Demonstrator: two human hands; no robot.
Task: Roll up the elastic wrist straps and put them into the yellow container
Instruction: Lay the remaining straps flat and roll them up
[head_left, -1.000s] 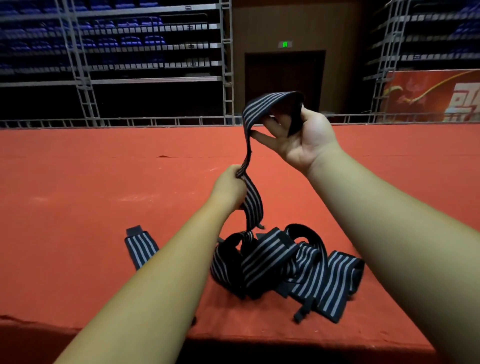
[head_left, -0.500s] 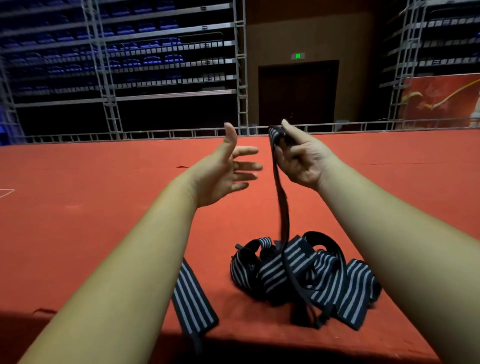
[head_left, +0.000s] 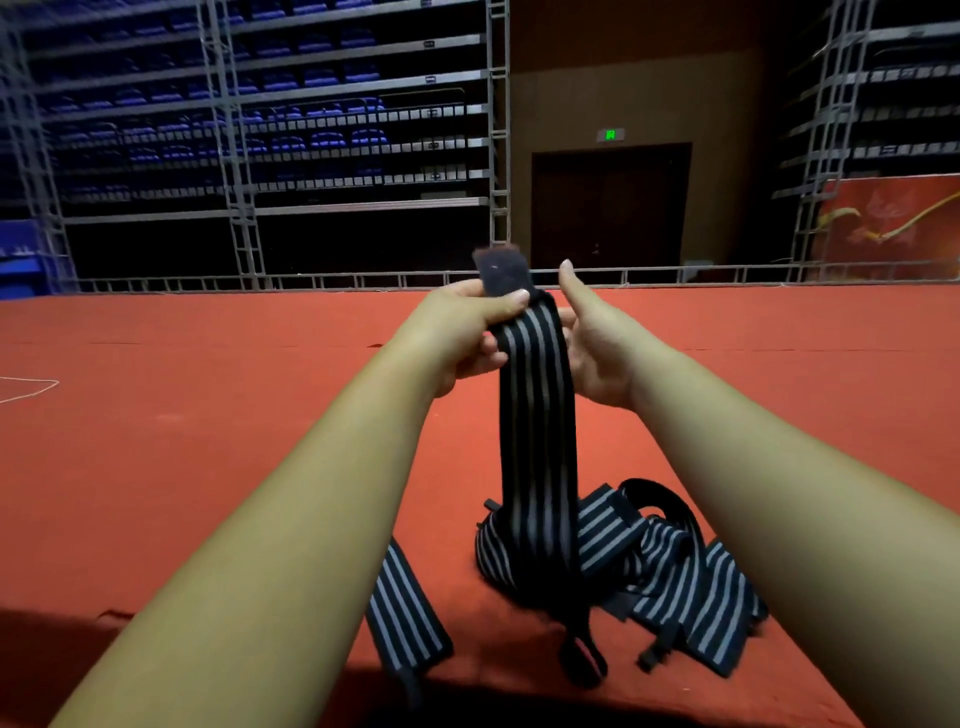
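Two hands: left hand (head_left: 462, 332), right hand (head_left: 597, 358). One raised strap (head_left: 537, 415), one lone strap (head_left: 402, 613) lower left, one tangled heap (head_left: 675, 571), its straps uncountable.

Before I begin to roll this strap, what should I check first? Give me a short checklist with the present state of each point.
1. The left hand pinches the top of the held strap: ok.
2. The right hand has a grip on it: cannot tell; the thumb is raised and the fingers are hidden behind the strap.
3. The strap hangs flat, with no twist in the visible length: ok.
4. The lower end is free of the pile of straps: cannot tell; it hangs down in front of the pile.
5. The yellow container is within reach: cannot tell; it is not in view.
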